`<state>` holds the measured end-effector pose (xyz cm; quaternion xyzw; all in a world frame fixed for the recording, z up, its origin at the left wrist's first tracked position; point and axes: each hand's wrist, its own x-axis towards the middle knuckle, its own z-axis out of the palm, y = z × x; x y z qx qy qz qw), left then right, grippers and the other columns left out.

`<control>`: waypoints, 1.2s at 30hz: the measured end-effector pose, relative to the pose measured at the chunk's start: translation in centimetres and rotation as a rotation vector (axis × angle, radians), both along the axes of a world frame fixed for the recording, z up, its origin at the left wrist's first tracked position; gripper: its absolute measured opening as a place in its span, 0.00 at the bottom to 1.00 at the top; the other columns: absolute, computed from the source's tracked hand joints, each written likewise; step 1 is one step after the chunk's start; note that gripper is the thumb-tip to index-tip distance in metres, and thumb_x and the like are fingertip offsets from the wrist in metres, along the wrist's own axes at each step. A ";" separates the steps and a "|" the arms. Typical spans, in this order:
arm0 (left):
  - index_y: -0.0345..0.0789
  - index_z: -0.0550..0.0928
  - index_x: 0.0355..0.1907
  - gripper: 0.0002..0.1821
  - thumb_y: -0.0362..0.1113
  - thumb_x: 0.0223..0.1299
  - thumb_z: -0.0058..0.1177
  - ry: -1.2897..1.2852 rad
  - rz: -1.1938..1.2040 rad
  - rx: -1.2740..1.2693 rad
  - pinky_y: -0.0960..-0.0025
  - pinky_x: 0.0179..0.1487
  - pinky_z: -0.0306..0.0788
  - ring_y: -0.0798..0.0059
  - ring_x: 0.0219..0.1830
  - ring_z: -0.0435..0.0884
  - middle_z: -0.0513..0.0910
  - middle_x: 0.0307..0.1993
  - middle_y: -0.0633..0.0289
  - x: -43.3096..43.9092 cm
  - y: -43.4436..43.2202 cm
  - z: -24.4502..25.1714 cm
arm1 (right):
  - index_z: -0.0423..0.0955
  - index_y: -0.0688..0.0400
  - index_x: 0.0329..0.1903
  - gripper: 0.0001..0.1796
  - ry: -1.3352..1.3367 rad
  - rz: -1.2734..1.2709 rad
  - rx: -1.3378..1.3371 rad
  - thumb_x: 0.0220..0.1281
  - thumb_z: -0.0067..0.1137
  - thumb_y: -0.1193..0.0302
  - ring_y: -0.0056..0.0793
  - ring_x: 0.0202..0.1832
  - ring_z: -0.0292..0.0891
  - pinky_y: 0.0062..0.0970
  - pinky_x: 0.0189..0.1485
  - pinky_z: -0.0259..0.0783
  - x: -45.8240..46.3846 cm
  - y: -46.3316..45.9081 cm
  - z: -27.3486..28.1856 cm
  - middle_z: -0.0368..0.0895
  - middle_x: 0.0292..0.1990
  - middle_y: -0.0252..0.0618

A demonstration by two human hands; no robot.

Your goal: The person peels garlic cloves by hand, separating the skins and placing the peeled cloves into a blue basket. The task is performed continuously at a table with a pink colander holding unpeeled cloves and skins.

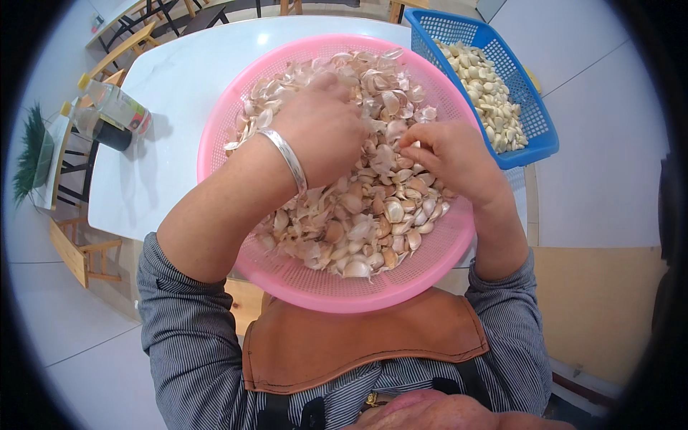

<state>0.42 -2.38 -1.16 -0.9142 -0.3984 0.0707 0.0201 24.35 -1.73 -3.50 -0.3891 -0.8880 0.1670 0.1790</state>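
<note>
A round pink plastic colander [355,305] holds a heap of garlic cloves [395,212] in their skins, with loose papery garlic skins [371,72] mostly along its far side. My left hand [322,134], with a silver bangle [285,158] at the wrist, reaches over the middle of the heap. Its fingertips are hidden, so what they hold does not show. On the heap's right side is my right hand [457,158], its thumb and forefinger close together among the skins. A small pale bit shows between them, but whether it is gripped is unclear.
A blue plastic basket [537,115] of peeled garlic cloves [486,97] stands at the right edge of the white table [172,97]. Two yellow-capped bottles [115,105] are at the left. Wooden stools [75,252] and a green plant [29,153] lie beyond.
</note>
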 end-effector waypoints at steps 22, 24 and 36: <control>0.37 0.86 0.44 0.13 0.37 0.59 0.56 -0.069 -0.025 0.153 0.53 0.78 0.54 0.61 0.63 0.74 0.82 0.50 0.57 -0.2 -0.4 -0.8 | 0.81 0.60 0.47 0.09 0.056 0.030 -0.050 0.66 0.60 0.74 0.37 0.40 0.84 0.33 0.42 0.76 -1.5 1.3 -0.4 0.86 0.38 0.45; 0.37 0.88 0.40 0.11 0.38 0.60 0.55 0.003 0.084 0.091 0.53 0.78 0.55 0.62 0.61 0.75 0.84 0.46 0.58 -0.6 -0.1 -0.3 | 0.81 0.59 0.48 0.09 0.049 0.058 -0.008 0.67 0.59 0.74 0.37 0.41 0.84 0.33 0.42 0.77 -2.3 1.7 -0.9 0.85 0.39 0.44; 0.37 0.88 0.28 0.14 0.39 0.64 0.51 -0.044 0.158 0.091 0.54 0.71 0.62 0.63 0.47 0.83 0.87 0.32 0.58 -1.3 0.0 0.3 | 0.77 0.59 0.58 0.17 0.150 -0.263 -0.337 0.68 0.50 0.75 0.43 0.41 0.85 0.38 0.45 0.77 -2.6 1.7 0.1 0.85 0.42 0.51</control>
